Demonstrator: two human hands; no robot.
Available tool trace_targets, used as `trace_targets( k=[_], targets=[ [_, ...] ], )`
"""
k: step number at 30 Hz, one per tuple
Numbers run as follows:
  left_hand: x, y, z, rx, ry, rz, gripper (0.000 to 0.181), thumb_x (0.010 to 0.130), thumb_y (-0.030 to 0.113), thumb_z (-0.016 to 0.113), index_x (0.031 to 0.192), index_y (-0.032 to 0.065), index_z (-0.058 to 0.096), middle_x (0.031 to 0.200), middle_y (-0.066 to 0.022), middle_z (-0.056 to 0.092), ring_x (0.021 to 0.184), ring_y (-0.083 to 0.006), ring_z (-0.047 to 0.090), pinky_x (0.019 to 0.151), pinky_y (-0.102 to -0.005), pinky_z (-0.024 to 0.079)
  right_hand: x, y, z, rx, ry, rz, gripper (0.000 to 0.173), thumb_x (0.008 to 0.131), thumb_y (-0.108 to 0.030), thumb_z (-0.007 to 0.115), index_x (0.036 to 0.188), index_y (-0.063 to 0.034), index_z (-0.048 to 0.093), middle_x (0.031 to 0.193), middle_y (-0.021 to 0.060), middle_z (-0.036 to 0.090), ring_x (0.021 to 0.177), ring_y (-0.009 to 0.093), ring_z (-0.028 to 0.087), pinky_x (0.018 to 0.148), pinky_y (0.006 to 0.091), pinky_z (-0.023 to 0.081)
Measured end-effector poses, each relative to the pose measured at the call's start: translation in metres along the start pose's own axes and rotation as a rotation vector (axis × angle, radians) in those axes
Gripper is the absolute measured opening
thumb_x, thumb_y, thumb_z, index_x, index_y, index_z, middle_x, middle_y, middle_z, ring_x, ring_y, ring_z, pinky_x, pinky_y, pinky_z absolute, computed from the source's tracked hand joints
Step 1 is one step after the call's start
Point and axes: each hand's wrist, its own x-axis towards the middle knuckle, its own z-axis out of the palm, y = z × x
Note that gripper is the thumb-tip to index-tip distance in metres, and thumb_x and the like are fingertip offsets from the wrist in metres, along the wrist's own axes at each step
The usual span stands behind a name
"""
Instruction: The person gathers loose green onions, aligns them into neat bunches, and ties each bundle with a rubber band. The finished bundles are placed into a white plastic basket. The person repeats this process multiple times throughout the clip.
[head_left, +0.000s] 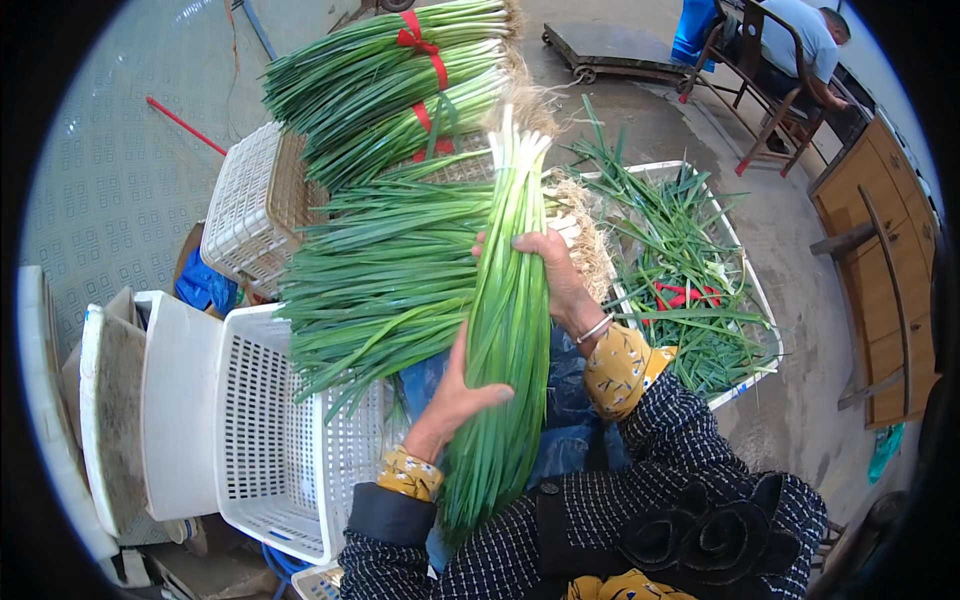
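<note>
In front of my body I hold an upright bunch of green garlic (514, 300), white stems and roots at the top, dark leaves hanging towards my lap. My right hand (553, 259) grips the pale green stalks from the right, thumb across the front. Lower down, my left hand (466, 394) cups the leaves from the left; its thumb lies over them and most fingers are hidden behind. Behind this bunch, a loose pile of green garlic (382, 262) lies sideways, roots to the right. Beyond it are stacked bundles (397, 82) tied with red ribbon.
A white tray (742, 277) with leaf scraps and red ribbon (686, 295) stands at right. White plastic crates (262, 420), (244, 202) and foam boxes (184, 405) line the left. A flat cart (607, 49), a seated person (802, 37) and a wooden cabinet (877, 262) are farther off.
</note>
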Motion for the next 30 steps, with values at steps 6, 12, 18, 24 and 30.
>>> trace_targets(
  k=[6,12,18,24,30],
  targets=[
    [0.006,-0.009,0.010,-0.020,0.113,-0.113,0.098,0.069,0.008,0.079,0.148,0.0037,0.020,0.129,-0.0130,0.051,0.114,-0.0226,0.054,0.099,-0.0360,0.044,0.007,0.004,0.000,-0.033,0.008,0.033,0.052,0.082,-0.021,0.053,0.120,0.0135,0.047,0.109,0.0234,0.062,0.093,0.027,0.066,0.084,0.0364,0.056],
    [0.053,0.005,0.004,0.003,0.377,-0.120,0.090,0.070,0.007,0.077,0.139,-0.0091,0.022,0.117,-0.0197,0.058,0.099,-0.0255,0.063,0.084,-0.0350,0.053,0.011,0.014,-0.007,0.022,0.055,0.233,0.044,0.092,-0.042,0.058,0.111,-0.0014,0.059,0.097,0.0110,0.066,0.079,0.017,0.066,0.071,0.0324,0.057],
    [0.117,-0.025,-0.045,-0.196,0.446,-0.137,0.044,0.077,0.015,0.074,0.112,-0.0052,0.058,0.096,-0.0159,0.066,0.088,-0.0244,0.065,0.075,-0.0361,0.056,-0.075,0.057,0.021,-0.055,0.201,0.375,0.043,0.088,-0.035,0.066,0.113,-0.0032,0.053,0.091,0.0058,0.062,0.075,0.013,0.063,0.063,0.0289,0.055],
    [0.106,-0.006,-0.023,-0.232,0.324,-0.093,0.041,0.082,0.022,0.073,0.110,-0.0043,0.059,0.093,-0.0123,0.067,0.075,-0.0209,0.066,0.065,-0.0333,0.056,-0.096,0.049,0.029,-0.110,0.209,0.403,0.034,0.089,-0.024,0.065,0.109,0.0014,0.055,0.089,0.0074,0.064,0.071,0.014,0.064,0.060,0.0274,0.056],
    [0.012,-0.025,0.026,-0.261,0.351,-0.173,0.048,0.089,0.034,0.064,0.119,-0.0020,0.054,0.104,-0.0129,0.064,0.084,-0.0230,0.066,0.075,-0.0345,0.056,-0.089,0.063,0.015,-0.055,0.187,0.253,0.034,0.087,-0.017,0.066,0.113,0.0026,0.057,0.097,0.0080,0.064,0.082,0.013,0.064,0.070,0.0277,0.054]
  ],
)
